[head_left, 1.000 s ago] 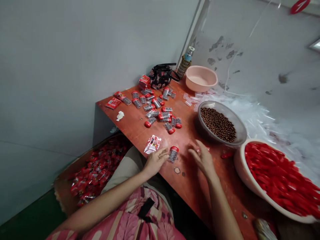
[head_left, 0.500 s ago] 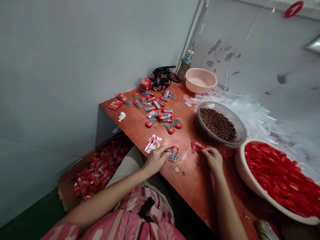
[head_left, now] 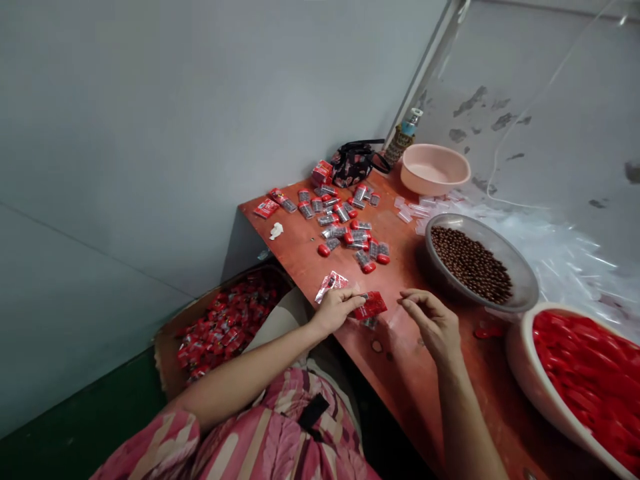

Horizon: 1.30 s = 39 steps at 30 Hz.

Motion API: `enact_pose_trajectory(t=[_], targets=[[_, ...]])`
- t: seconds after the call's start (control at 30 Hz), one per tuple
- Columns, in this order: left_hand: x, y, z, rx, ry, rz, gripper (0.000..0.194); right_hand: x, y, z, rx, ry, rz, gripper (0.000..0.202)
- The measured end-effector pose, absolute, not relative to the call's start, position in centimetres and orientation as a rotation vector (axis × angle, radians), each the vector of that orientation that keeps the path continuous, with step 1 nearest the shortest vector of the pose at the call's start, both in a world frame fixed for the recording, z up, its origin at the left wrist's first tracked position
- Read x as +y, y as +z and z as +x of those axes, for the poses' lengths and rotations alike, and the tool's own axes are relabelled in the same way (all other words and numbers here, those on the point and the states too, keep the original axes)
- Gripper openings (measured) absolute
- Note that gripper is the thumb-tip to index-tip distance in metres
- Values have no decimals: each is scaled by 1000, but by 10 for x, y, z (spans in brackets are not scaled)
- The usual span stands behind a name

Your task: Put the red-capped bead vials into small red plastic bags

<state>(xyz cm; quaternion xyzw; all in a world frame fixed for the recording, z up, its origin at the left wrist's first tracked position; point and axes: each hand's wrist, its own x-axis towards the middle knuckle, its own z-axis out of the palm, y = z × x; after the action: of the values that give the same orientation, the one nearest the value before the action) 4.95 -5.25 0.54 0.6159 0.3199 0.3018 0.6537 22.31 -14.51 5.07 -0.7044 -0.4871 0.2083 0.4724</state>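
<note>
My left hand pinches a small red printed packet by its left end, just above the table. Beneath it, mostly hidden, lies a clear container of dark balls. My right hand is right of the packet and apart from it, thumb and fingers slightly parted, with nothing visible in them. A silvery-and-red packet lies behind my left hand. Farther back are several clear containers with red caps, filled with dark balls.
To the right stand a grey bowl of brown balls and a white tub of red caps. Clear plastic pieces heap behind them. A pink basin and dark floral bag are at the back. A box of red packets sits below, left.
The red packet has passed from my right hand to my left, which now holds it over the capped container. My right hand has let go. The view has shifted left.
</note>
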Motion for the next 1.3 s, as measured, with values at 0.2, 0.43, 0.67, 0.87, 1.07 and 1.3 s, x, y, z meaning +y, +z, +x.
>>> enact_pose_trajectory(t=[0.2, 0.43, 0.67, 0.87, 1.07, 1.3], targets=[[-52, 17, 24, 534, 945, 1715, 24, -140, 37, 188, -769, 1108, -1489, 37], [-44, 11, 11, 546, 964, 1750, 30, -127, 25, 168, -559, 1141, -1312, 26], [-62, 2, 16, 714, 811, 962, 36, -119, 23, 148, -560, 930, -1408, 28], [-63, -2, 19, 736, 776, 619, 30, -127, 14, 135, -659, 804, -1597, 32], [-53, 0, 8, 909, 737, 610, 30, -158, 1, 178, -965, 249, -2314, 44], [-46, -2, 15, 894, 741, 453, 30, -144, -3, 173, -967, 561, -2400, 39]])
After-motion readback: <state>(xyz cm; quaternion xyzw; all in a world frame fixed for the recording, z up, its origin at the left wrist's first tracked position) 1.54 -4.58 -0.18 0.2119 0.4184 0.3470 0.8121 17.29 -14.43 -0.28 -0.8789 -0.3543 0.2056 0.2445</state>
